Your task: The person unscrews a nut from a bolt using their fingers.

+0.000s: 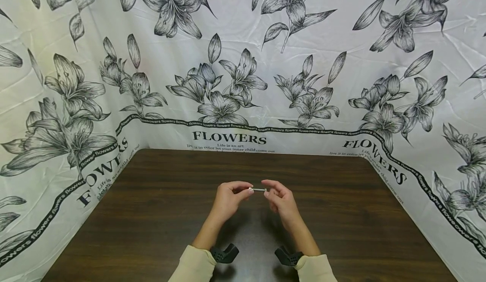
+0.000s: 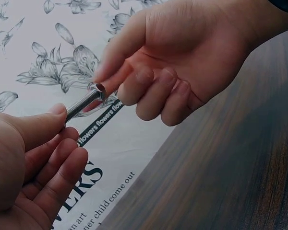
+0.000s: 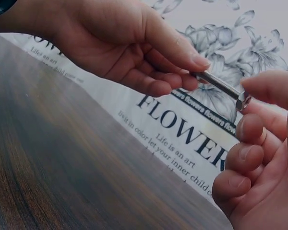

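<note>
A silvery hex-head bolt [image 2: 83, 104] lies roughly level between the two hands above the table. My left hand [image 1: 228, 200] pinches its threaded end between thumb and index finger, as the right wrist view shows with the left thumb [image 3: 182, 52] on top. Around the bolt's hex head [image 3: 242, 100] is my right hand [image 1: 282, 200], thumb and index finger spread. In the head view the right index finger stands off the bolt, while the thumb tip is at the head. The other right fingers [image 2: 158, 98] are curled toward the palm. Whether the right thumb presses the head is hard to tell.
Below the hands extends a dark brown wood-grain table [image 1: 159, 214]. White cloth [image 1: 243, 79] printed with flowers and lettering hangs behind it and along both sides. A black wrist device [image 1: 225, 253] is on the left wrist, and another [image 1: 287, 256] on the right.
</note>
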Tool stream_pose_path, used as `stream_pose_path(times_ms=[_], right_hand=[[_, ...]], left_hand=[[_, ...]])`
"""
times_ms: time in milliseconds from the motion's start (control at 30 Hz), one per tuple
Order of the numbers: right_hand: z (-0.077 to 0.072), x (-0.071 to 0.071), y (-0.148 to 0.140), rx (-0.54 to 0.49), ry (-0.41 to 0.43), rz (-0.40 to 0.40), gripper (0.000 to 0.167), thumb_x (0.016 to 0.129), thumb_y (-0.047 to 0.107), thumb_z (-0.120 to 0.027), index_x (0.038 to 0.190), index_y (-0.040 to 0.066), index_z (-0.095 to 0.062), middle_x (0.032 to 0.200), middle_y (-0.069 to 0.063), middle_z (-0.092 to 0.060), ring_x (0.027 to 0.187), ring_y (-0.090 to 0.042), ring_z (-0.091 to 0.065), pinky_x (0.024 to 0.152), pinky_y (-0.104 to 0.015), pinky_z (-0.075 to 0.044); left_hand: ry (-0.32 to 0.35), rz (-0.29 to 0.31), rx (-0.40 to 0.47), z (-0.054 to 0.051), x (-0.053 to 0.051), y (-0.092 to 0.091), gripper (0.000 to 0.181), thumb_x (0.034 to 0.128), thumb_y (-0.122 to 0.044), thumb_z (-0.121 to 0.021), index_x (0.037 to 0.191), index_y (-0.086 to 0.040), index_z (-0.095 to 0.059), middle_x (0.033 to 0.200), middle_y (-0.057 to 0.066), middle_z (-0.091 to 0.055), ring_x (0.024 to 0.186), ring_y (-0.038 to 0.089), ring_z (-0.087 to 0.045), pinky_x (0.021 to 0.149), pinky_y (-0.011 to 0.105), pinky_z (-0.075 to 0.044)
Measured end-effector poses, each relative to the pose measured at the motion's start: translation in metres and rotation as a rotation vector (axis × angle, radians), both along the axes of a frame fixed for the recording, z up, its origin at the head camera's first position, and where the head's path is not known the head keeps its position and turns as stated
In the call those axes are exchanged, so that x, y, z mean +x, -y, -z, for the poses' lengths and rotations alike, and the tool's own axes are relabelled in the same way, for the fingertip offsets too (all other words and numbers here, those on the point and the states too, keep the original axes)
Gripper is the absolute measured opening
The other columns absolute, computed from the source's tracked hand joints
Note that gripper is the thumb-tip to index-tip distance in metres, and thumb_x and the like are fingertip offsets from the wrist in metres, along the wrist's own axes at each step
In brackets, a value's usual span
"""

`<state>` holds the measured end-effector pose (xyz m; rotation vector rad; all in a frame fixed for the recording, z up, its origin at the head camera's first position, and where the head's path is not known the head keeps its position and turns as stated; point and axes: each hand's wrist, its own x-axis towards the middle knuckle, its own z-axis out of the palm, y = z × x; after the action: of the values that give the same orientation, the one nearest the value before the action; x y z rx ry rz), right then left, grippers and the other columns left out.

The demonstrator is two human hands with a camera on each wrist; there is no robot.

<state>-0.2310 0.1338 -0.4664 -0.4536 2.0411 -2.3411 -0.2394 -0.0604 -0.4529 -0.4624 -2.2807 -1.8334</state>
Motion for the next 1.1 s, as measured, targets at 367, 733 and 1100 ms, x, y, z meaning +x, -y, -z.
stream_pose_path(times_ms=[367,733,1100], right_hand=[[-0.0007,0.0004,0.0017,0.072,0.176,0.031,0.053,0.107,0.027,-0.040,0.081,-0.016,-0.057,0.049,-0.002,-0.036,0.042,-0.011,-0.029,0.045,-0.030,-0.021],[0.0052,0.0010,0.0039,0.015,0.180,0.066,0.050,0.100,0.036,-0.054,0.066,-0.001,-0.056,0.047,0.002,-0.033,0.039,-0.008,-0.025,0.045,-0.030,-0.017],[0.0033,-0.0012,-0.0025,0.011,0.095,0.003,0.029,0.100,0.018,-0.055,0.081,-0.002,-0.062,0.051,0.001,-0.036,0.041,-0.010,-0.030,0.042,-0.023,-0.025]], left_hand=[[-0.013,0.020,-0.022,-0.0010,0.0029,-0.0027,0.011,0.0826,-0.013,-0.078,0.093,-0.009,-0.076,0.079,-0.001,-0.071,0.066,0.013,-0.066,0.060,0.033,-0.054],[-0.014,0.028,-0.025,-0.0019,0.0039,-0.0030,0.014,0.0830,-0.013,-0.078,0.094,-0.005,-0.076,0.078,0.000,-0.070,0.065,0.014,-0.066,0.058,0.028,-0.052],[0.007,0.013,-0.032,-0.0016,0.0037,-0.0036,0.014,0.0829,-0.012,-0.078,0.095,-0.004,-0.076,0.077,0.001,-0.070,0.065,0.013,-0.064,0.057,0.026,-0.050]])
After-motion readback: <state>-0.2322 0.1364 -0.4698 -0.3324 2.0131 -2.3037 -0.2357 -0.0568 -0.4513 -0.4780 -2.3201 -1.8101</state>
